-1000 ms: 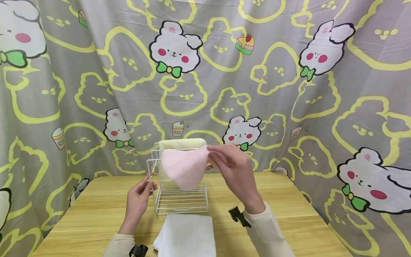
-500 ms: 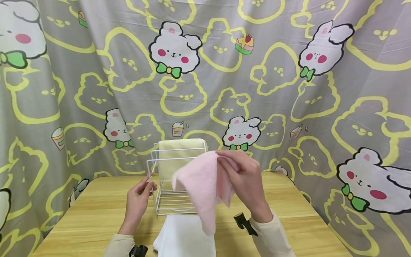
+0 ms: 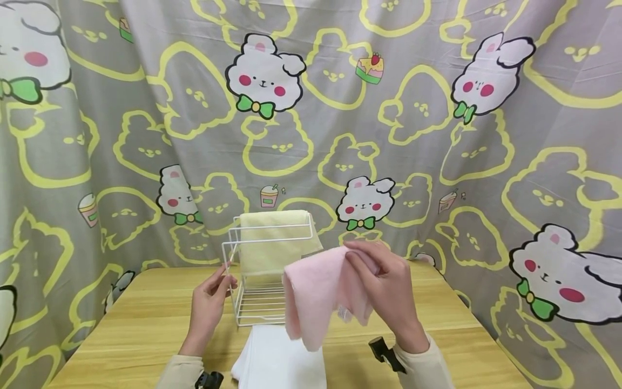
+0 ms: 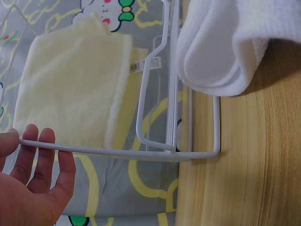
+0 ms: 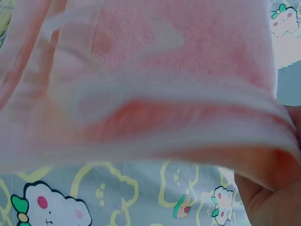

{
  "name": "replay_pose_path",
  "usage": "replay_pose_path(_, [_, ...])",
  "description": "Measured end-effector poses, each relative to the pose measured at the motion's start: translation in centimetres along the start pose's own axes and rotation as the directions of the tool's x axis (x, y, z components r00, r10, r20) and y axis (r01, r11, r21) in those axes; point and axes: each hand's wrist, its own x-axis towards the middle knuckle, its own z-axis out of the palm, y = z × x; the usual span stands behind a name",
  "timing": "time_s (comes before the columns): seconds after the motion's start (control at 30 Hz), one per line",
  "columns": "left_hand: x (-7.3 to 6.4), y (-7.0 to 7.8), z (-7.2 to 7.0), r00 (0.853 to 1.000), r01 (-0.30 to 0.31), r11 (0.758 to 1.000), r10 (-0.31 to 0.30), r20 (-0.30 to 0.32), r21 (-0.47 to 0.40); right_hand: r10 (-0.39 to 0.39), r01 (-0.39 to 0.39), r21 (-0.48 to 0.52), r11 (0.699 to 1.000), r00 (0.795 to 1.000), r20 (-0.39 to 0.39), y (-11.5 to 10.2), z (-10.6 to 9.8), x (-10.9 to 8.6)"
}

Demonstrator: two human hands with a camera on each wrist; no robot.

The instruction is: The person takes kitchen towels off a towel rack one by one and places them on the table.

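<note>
My left hand (image 3: 209, 305) pinches the left upright of a white wire rack (image 4: 103, 151); in the left wrist view the thumb and fingers sit around the wire. A pale yellow towel (image 3: 272, 243) hangs over the rack's rear bar, a tag showing at its edge. My right hand (image 3: 389, 286) pinches a pink towel (image 3: 313, 292) by its upper edge, in front of the rack's right side. The cloth hangs down in folds and hides part of the rack. In the right wrist view the pink towel (image 5: 197, 52) fills most of the picture.
Folded white towels (image 3: 286, 359) lie stacked on the wooden table (image 3: 452, 324) just in front of the rack. Behind the table hangs a grey curtain (image 3: 413, 162) with a printed rabbit pattern. Black straps (image 3: 386, 354) sit on both wrists.
My right hand has moved right and down, drawing the pink towel away from the rack's front bars, so the yellow towel shows more. The left hand has stayed on the rack.
</note>
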Motion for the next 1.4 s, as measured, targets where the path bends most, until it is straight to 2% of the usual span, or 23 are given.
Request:
replay_pose_path(0.37, [0.0, -0.1, -0.1, 1.000, 0.009, 1.000, -0.008, -0.004, 0.021, 0.069, -0.063, -0.071, 0.996, 0.994, 0.086, 1.4, -1.7, -2.3])
replay_pose_path(0.63, [0.0, 0.1, 0.1, 1.000, -0.002, 1.000, 0.003, -0.011, 0.021, 0.048, -0.031, -0.122, 0.992, 0.989, 0.141, 1.5, -3.4, -4.1])
replay_pose_path(0.9, [-0.1, 0.0, 0.1, 1.000, -0.007, 0.999, 0.007, -0.008, 0.037, 0.136, -0.105, -0.149, 0.983, 0.967, 0.216, 1.6, -4.9, -6.1])
replay_pose_path(1.07, [-0.2, 0.0, 0.1, 1.000, -0.017, 0.999, 0.017, -0.011, 0.042, 0.140, -0.103, -0.162, 0.981, 0.962, 0.236, 1.6, -5.5, -7.5])
replay_pose_path(1.3, [-0.1, 0.1, 0.1, 1.000, -0.022, 1.000, 0.023, -0.007, 0.017, 0.211, -0.170, -0.169, 0.971, 0.942, 0.262, 1.0, -6.0, -9.1])
replay_pose_path(1.4, [-0.2, 0.1, 0.1, 1.000, -0.021, 1.000, 0.021, -0.006, 0.003, 0.190, -0.154, -0.149, 0.977, 0.943, 0.274, 0.9, -6.1, -9.6])
